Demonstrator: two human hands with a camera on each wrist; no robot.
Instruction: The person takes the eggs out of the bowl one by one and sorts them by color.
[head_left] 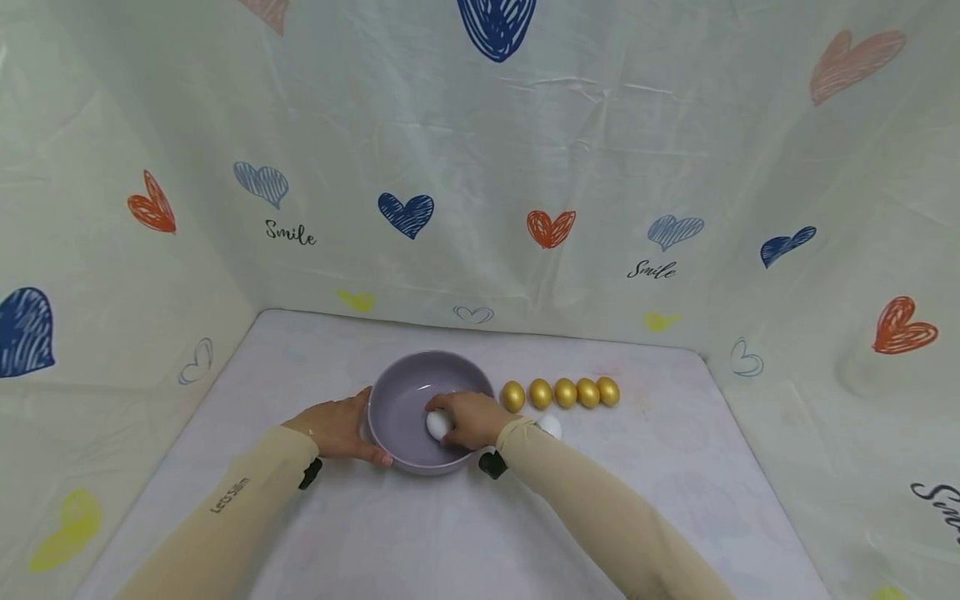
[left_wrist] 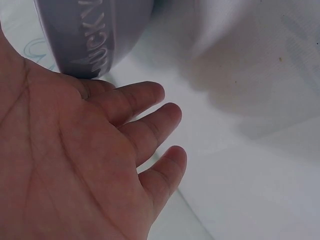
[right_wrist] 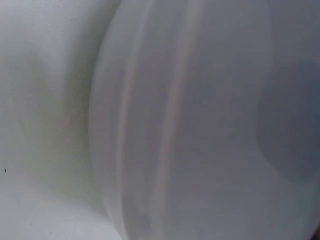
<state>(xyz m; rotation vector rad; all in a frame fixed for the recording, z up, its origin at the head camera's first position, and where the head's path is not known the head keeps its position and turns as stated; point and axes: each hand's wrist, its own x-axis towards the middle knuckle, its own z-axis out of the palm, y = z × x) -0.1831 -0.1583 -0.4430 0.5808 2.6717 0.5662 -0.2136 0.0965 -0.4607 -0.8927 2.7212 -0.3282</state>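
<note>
A round purple bowl [head_left: 401, 400] stands on the table, raised lettering on its outer wall [left_wrist: 100, 35] in the left wrist view. My left hand [head_left: 337, 423] rests against the bowl's left side, fingers and thumb spread along it. Inside the bowl, my right hand [head_left: 474, 418] pinches a white egg [head_left: 438, 425] between thumb and fingers. The right wrist view has only the bowl's wall and rim [right_wrist: 170, 120], blurred, with the egg and fingers out of sight.
Several gold eggs [head_left: 566, 393] lie in a row right of the bowl. Another white egg [head_left: 551, 426] sits in front of them, partly hidden by the right sleeve. A white sheet printed with hearts [head_left: 406, 215] hangs behind the table [head_left: 420, 542] and at both sides.
</note>
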